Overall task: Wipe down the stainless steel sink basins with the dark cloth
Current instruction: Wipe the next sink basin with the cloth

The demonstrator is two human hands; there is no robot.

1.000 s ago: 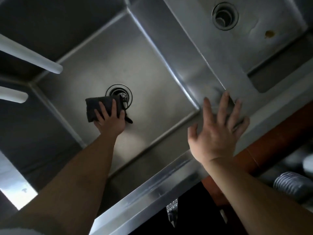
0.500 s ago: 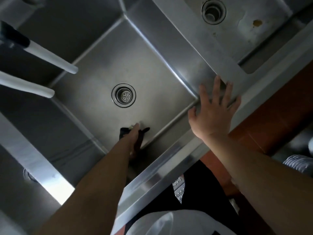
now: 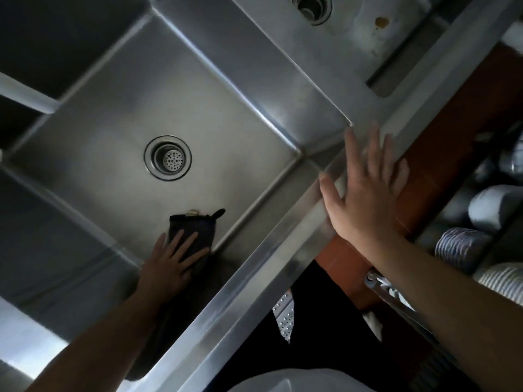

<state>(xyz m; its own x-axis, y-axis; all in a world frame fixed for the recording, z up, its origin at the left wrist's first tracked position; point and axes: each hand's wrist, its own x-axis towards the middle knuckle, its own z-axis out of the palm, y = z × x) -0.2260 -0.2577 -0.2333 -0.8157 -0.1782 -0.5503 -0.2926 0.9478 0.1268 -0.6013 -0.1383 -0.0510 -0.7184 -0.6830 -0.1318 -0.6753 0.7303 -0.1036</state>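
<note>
Nearest, at about 6 o'clock, a pale garment edge (image 3: pixel 297 381) shows at the bottom of the view. The left hand (image 3: pixel 167 267) reaches into the middle basin (image 3: pixel 119 114) at about 7 o'clock, its fingers (image 3: pixel 184 244) straight and spread flat on the dark cloth (image 3: pixel 195 230), pressing it onto the basin floor close to the near wall. The cloth is folded, with a small loop sticking out at its far corner. The right hand (image 3: pixel 365 190), at about 3 o'clock, is spread wide with straight fingers over the front rim of the sink (image 3: pixel 254 267), holding nothing; whether it touches the rim I cannot tell. Beyond the cloth, toward 11 o'clock, sits the round drain strainer (image 3: pixel 167 158), apart from it. Farthest, at 1 o'clock, a second basin (image 3: pixel 353 49) shows its own drain (image 3: pixel 310 7) and a brownish spot (image 3: pixel 381 22).
</note>
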